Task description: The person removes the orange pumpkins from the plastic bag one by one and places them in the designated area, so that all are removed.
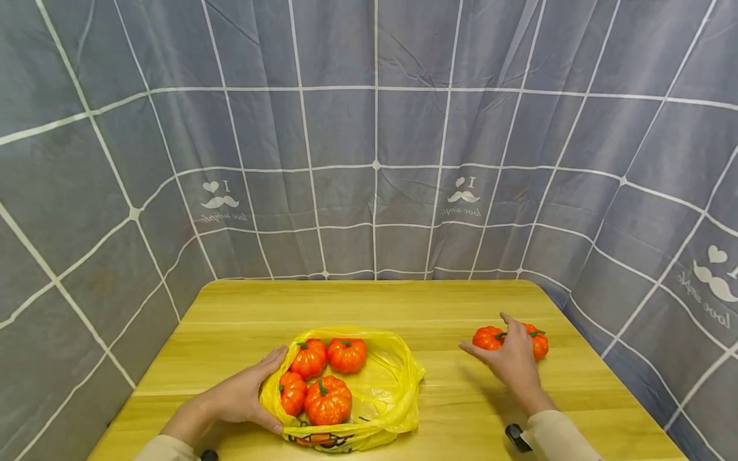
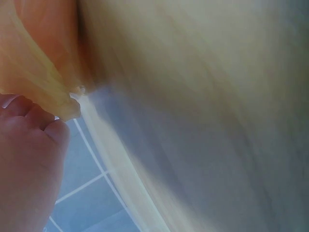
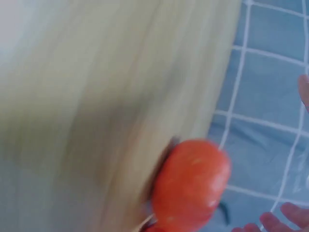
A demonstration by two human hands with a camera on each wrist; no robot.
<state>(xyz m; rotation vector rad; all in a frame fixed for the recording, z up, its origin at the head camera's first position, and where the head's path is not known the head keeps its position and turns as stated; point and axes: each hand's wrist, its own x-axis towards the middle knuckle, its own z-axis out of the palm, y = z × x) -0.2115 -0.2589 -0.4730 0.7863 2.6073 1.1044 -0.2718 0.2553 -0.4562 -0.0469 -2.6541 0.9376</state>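
A yellow plastic bag [image 1: 398,410] lies with its mouth wide, several small orange toy pumpkins [image 1: 327,401] inside at its left. My left hand [image 1: 248,390] holds the bag's left side, thumb at the front rim and fingers toward the back. In the left wrist view, bent fingers [image 2: 36,118] lie against the yellow plastic. To the right, my right hand [image 1: 515,362] hovers with thumb and fingers spread over more orange pumpkins. One pumpkin [image 1: 487,337] shows left of it, another [image 1: 539,344] right of it; the hand partly hides them. A pumpkin [image 3: 193,186] appears below the fingers in the right wrist view.
All of this is on a yellow wood-grain table [image 1: 369,304]. A grey curtain [image 1: 346,141] with white grid lines hangs behind it and along both sides. Dark wrist devices [image 1: 517,438] show near the sleeves.
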